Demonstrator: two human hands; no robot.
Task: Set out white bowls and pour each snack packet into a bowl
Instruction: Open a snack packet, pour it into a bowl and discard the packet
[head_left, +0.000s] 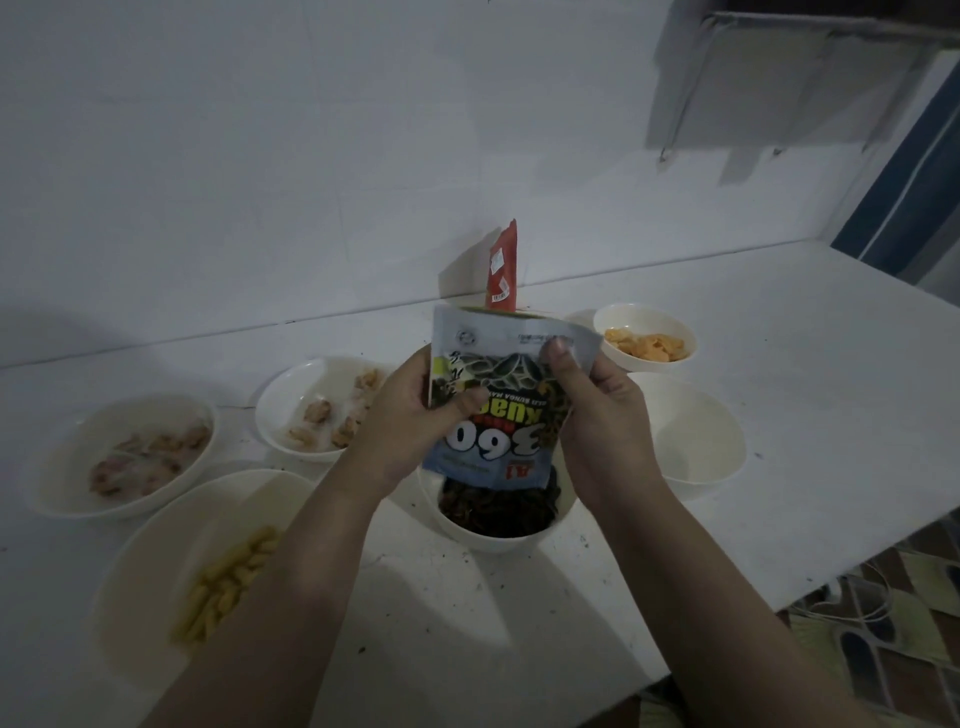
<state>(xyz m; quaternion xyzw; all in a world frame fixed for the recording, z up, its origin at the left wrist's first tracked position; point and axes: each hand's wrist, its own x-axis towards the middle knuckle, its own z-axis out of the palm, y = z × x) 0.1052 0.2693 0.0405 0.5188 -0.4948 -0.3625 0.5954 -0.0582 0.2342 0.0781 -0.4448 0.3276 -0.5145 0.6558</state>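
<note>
- Left hand (415, 415) gripping the left edge of the seed packet (498, 405), thumb curled over its printed front, other fingers hidden behind.
- Right hand (597, 415) pinching the packet's right edge, thumb pressed on the front near the upper corner.
- Packet held upside down between both sets of fingers, mouth pointing down.
- Just below the fingers: white bowl (563, 512) holding dark seeds (498, 512), packet mouth right over them.
- Right of the right-hand fingers: an empty bowl (696, 441), close by.
- Beyond the right thumb: small bowl (613, 322) with orange chips (644, 345).
- Behind the packet, past the fingertips: red packet (503, 270) standing upright by the wall.
- Left of the left-hand fingers: bowl (283, 410) of pale brown pieces; farther left, another bowl (67, 499) with pinkish-brown pieces.
- Under the left forearm: large bowl (156, 561) with yellow sticks (223, 587).
- All resting on a white table (779, 389), with dark crumbs scattered near the seed bowl.
</note>
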